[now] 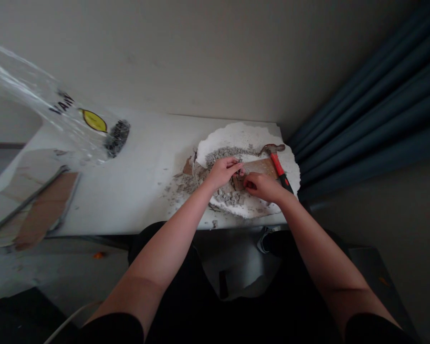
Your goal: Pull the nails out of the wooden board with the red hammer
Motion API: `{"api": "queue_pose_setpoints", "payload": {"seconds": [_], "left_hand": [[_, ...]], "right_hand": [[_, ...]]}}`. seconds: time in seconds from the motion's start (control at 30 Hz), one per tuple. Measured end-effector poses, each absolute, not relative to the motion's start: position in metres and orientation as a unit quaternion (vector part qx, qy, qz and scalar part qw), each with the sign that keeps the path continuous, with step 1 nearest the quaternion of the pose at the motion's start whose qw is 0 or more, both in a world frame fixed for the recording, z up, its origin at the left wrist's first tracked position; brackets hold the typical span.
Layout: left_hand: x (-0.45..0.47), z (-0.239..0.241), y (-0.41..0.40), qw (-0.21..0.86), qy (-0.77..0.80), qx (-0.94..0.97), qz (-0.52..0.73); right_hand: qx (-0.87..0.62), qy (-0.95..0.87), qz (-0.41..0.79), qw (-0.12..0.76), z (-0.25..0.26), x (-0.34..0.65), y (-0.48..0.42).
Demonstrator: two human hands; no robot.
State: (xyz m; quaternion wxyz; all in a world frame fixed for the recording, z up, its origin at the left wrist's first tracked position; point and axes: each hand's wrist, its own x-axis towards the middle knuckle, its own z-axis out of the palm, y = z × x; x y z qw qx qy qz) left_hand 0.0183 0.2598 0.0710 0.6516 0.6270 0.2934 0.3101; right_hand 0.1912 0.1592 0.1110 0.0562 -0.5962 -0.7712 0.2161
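Note:
A white foam slab (236, 134) lies on the white table (139, 181) near its right end, covered with grey rubble (226, 197) and dust. A brown wooden board (259, 166) rests across it. My left hand (222, 171) pinches a small thin object above the board's left end, fingers closed. Just to its right, my right hand (263, 186) is curled shut on something small that I cannot make out, touching the board. A red-handled hammer (278, 165) lies on the slab beside my right hand.
A clear plastic bag (68, 122) with black lettering and a yellow label hangs over the table's left. A brown board with a metal strip (43, 205) sits at the left edge. Dark blue curtains (372, 110) hang on the right; a wall stands behind.

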Motion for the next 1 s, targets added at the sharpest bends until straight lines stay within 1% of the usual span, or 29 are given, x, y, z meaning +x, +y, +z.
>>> {"api": "queue_pose_setpoints", "payload": {"seconds": [0.2, 0.43, 0.7, 1.0], "left_hand": [[0.019, 0.069, 0.259, 0.649, 0.301, 0.627, 0.31], [0.017, 0.072, 0.257, 0.641, 0.297, 0.64, 0.303], [0.018, 0.07, 0.258, 0.638, 0.308, 0.64, 0.297], [0.018, 0.066, 0.255, 0.637, 0.301, 0.638, 0.31]], "right_hand": [[-0.612, -0.761, 0.202, 0.072, 0.11, 0.191, 0.161], [-0.638, -0.747, 0.186, 0.019, 0.113, 0.183, 0.165], [-0.638, -0.746, 0.189, -0.015, 0.118, 0.18, 0.168], [-0.641, -0.745, 0.183, -0.026, 0.118, 0.18, 0.17]]}}
